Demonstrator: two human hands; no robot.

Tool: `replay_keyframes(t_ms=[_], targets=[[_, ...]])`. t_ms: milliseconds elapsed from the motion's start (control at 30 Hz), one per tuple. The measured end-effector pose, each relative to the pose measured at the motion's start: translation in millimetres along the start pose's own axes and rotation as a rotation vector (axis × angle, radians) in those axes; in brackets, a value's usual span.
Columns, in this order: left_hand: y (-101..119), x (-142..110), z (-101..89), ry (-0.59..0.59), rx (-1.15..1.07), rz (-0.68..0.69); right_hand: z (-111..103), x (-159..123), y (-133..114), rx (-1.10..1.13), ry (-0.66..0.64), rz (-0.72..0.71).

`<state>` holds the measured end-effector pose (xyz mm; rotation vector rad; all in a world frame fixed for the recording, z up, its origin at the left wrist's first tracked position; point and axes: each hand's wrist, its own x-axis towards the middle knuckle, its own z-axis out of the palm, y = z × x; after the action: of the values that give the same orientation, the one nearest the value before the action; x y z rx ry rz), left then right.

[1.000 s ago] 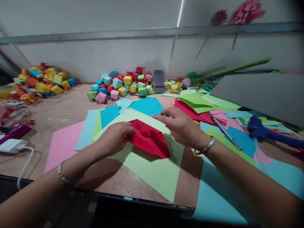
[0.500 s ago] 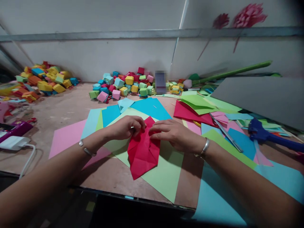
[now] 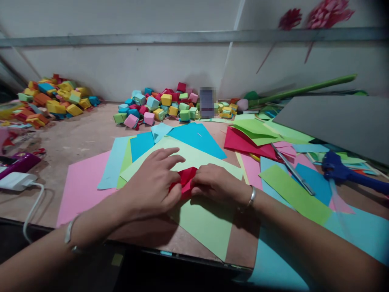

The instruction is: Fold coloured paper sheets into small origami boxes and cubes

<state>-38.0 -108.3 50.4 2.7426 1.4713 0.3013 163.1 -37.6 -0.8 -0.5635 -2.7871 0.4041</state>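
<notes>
Between my two hands a folded piece of red paper point(image 3: 187, 180) is held above a pale green sheet point(image 3: 209, 227). My left hand point(image 3: 152, 178) grips its left side between thumb and index finger, the other fingers stretched out. On the right side, my right hand point(image 3: 212, 182) closes on the paper with its fingers bent together. Much of the red paper is hidden behind the hands. Under and around the green sheet lie a blue sheet point(image 3: 197, 140), a light blue sheet point(image 3: 114, 162) and a pink sheet point(image 3: 80, 182).
Small folded paper cubes point(image 3: 152, 105) are heaped along the wall, with another pile point(image 3: 57, 99) at left. To the right lie scissors point(image 3: 293, 168), a blue glue gun point(image 3: 337, 168) and more coloured paper point(image 3: 258, 132). A white charger point(image 3: 18, 181) sits at the left edge.
The red paper, earlier spread long and pointed, is now folded smaller between my hands. My left hand has turned over it and moved lower; my right hand has moved slightly lower.
</notes>
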Motion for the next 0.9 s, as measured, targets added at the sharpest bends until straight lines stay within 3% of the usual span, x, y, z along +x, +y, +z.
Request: replay_keyframes(t_ms=[67, 167, 233, 333, 400, 533, 767, 900], targets=[[11, -12, 3.7, 0.036, 0.001, -0.155, 4, 3, -4, 0.041, -0.001, 0.019], [15, -23, 15.6, -0.070, -0.102, -0.350, 6, 7, -8, 0.028, -0.010, 0.055], [13, -27, 23.6, -0.130, -0.174, -0.441, 7, 9, -11, -0.006, 0.000, 0.098], [10, -30, 32.8, -0.118, -0.212, -0.523, 9, 10, -12, -0.082, 0.017, 0.209], [9, -32, 37.3, -0.065, -0.218, -0.556, 12, 9, -10, -0.182, 0.027, 0.266], [11, -35, 42.8, 0.002, -0.206, -0.600, 17, 9, -7, -0.331, 0.032, 0.250], [10, -35, 44.6, -0.050, -0.234, -0.526, 14, 11, -25, -0.337, 0.028, 0.406], [8, -42, 44.3, -0.070, -0.242, -0.529, 10, 9, -18, -0.311, -0.053, 0.450]])
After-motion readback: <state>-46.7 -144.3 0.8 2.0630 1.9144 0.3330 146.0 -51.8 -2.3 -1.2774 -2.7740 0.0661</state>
